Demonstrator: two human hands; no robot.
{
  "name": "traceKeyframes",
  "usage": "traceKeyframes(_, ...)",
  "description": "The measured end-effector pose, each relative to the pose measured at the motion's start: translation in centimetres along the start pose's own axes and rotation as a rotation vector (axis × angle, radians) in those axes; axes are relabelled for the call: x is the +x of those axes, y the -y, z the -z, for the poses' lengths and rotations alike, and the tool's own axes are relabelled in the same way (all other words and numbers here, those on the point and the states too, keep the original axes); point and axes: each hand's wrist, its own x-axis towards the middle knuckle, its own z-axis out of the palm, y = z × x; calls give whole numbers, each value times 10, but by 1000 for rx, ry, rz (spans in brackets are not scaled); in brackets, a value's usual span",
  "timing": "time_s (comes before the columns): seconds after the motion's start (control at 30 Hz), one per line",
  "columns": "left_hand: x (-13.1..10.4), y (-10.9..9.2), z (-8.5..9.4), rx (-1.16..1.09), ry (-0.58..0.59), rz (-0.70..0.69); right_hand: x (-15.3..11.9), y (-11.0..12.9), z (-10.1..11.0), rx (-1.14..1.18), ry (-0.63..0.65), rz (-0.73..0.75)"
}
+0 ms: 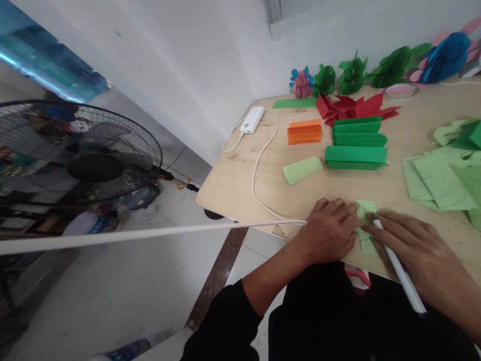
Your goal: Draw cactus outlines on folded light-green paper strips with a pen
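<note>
A small strip of light green paper [368, 243] lies at the table's front edge, between my hands. My left hand [331, 229] has its fingers curled together, with the tips pressing on the strip's left side. From the right, my right hand [432, 250] reaches over the same strip, its fingertips down on the paper. A white pen [399, 273] is held slanted in that hand, with its dark end on the paper side. The hands hide part of the strip.
Folded green papers [356, 156], a folded orange paper [304, 132] and red paper pieces [353, 108] lie beyond. Light green sheets [438, 180] are at right. A white cable [256, 170] runs from a power bank [254, 119] towards my left wrist. A fan [95, 168] stands left.
</note>
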Motion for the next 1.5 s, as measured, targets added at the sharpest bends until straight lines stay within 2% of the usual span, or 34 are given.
traceKeyframes(0.5, 7, 5, 8, -55, 114, 37, -3, -1, -1, -21, 20, 8)
traceKeyframes(0.83, 4, 8, 2, -101, 66, 58, 1, 0, 2, -47, 24, 34)
traceKeyframes(1.1, -15, 8, 0, -168, -20, 81, 0, -3, 2, 0, 38, 0)
traceKeyframes(1.5, -17, 10, 5, 4, -5, -73, 1, -1, 4, -14, 57, 17)
